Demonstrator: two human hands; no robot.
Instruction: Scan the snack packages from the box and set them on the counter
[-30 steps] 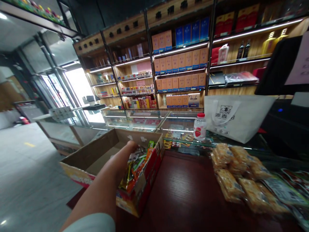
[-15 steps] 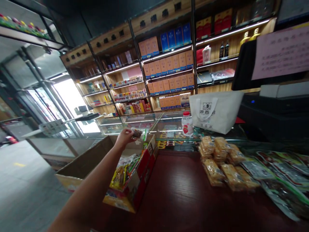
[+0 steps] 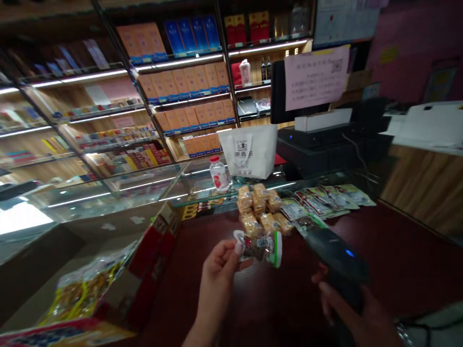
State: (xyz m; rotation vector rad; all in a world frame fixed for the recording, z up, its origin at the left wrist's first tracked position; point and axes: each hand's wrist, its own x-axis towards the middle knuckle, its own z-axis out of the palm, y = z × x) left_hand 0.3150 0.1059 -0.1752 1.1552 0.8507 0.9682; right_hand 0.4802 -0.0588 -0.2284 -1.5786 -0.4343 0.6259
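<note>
My left hand [image 3: 219,277] pinches one end of a clear plastic snack packet [image 3: 257,246] with dark contents, a printed label and a green edge, held above the dark red table. My right hand [image 3: 347,311] is wrapped round a black barcode scanner [image 3: 338,255] with a lit blue light, its head pointing toward the packet's side. Just beyond the packet lie several wrapped golden pastries [image 3: 258,207]. Flat silver and green food pouches [image 3: 325,200] lie to their right, partly hidden by the scanner.
An open cardboard box [image 3: 144,260] with yellow-edged snack packets [image 3: 88,284] stands at the left. Behind, a glass counter carries a red-capped bottle [image 3: 219,173] and a white bag [image 3: 249,152]. A monitor with a pink paper sheet [image 3: 314,77] stands at the back right.
My left hand has brought the packet from over the box to the middle above the table. My right hand has come into view with the scanner. The view has turned right.
</note>
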